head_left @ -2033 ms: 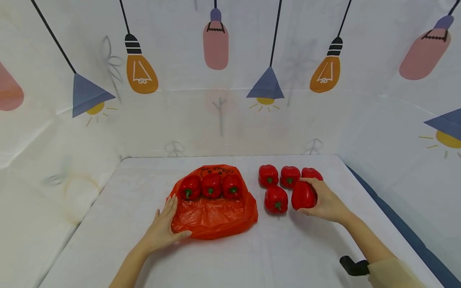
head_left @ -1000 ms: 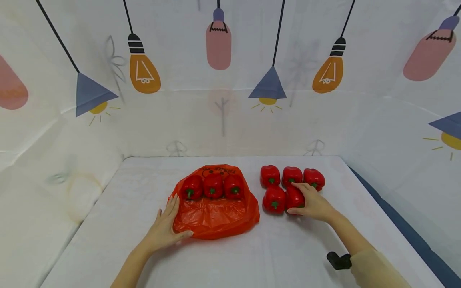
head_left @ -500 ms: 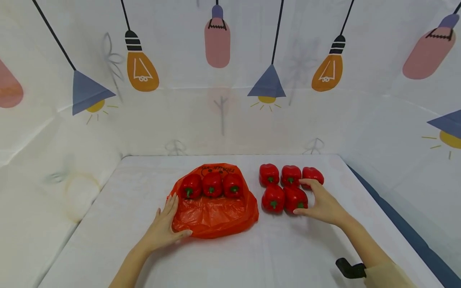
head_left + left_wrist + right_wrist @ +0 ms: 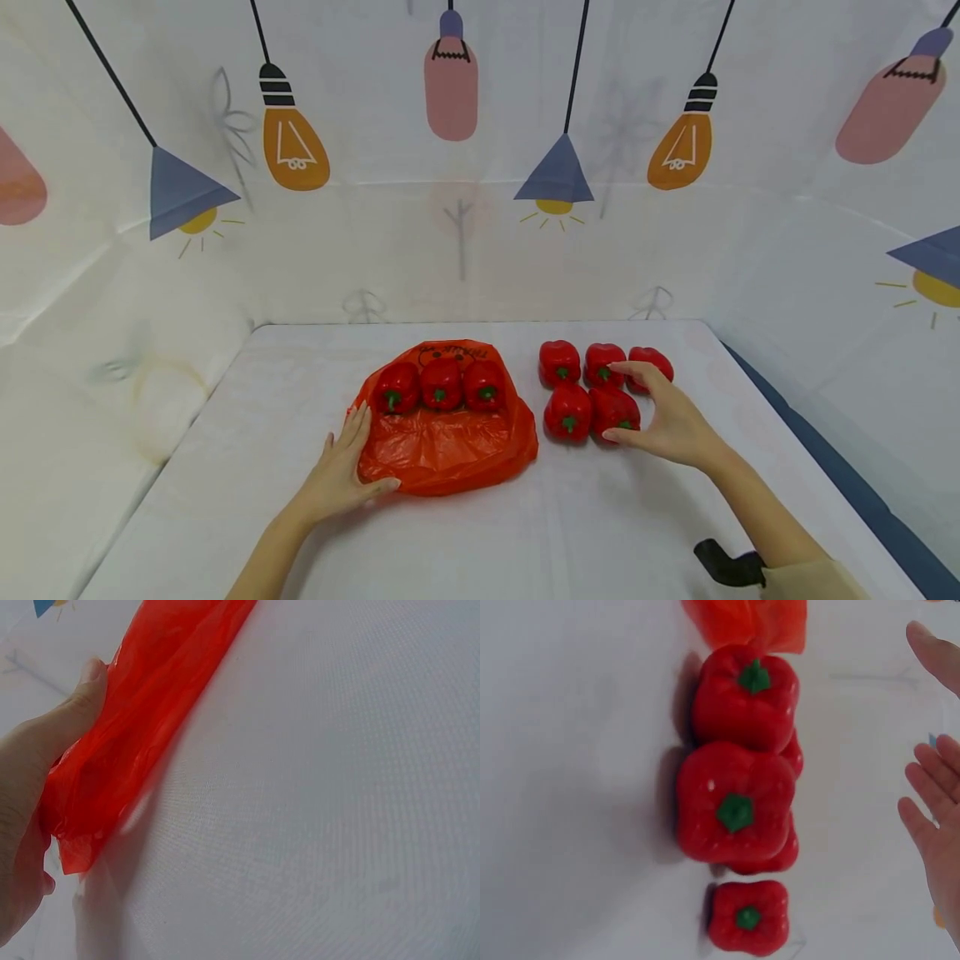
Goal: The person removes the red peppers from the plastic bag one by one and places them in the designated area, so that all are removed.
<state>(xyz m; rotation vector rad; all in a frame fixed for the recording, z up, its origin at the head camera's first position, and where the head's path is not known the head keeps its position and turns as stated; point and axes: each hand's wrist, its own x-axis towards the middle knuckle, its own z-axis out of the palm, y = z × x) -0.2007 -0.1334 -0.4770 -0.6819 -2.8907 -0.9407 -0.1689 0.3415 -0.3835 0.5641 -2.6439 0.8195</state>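
right now the left hand [image 4: 341,471] rests against the near left part of an orange-red plastic bag [image 4: 450,454], fingers straight, thumb reaching along the near edge; the left wrist view shows that thumb lying against the plastic. the right hand [image 4: 675,425] is wide and holds nothing, thumb and fingers spread apart above the nearest peppers on the right, and the right wrist view shows a gap between the hand and them.

the bag lies open on the white table [image 4: 465,554], with three red peppers [image 4: 442,385] side by side in its far half, stems toward the person, and dark printing behind them. to the right of the bag, on the table, five more peppers [image 4: 567,414] sit in two rows: three at the back, two in front, the front pair touching each other.

past the right hand come a black piece [image 4: 727,567] at the wrist and a pale sleeve [image 4: 813,581]. behind the table hangs a whitish sheet [image 4: 375,242] printed with lamps and bulbs.
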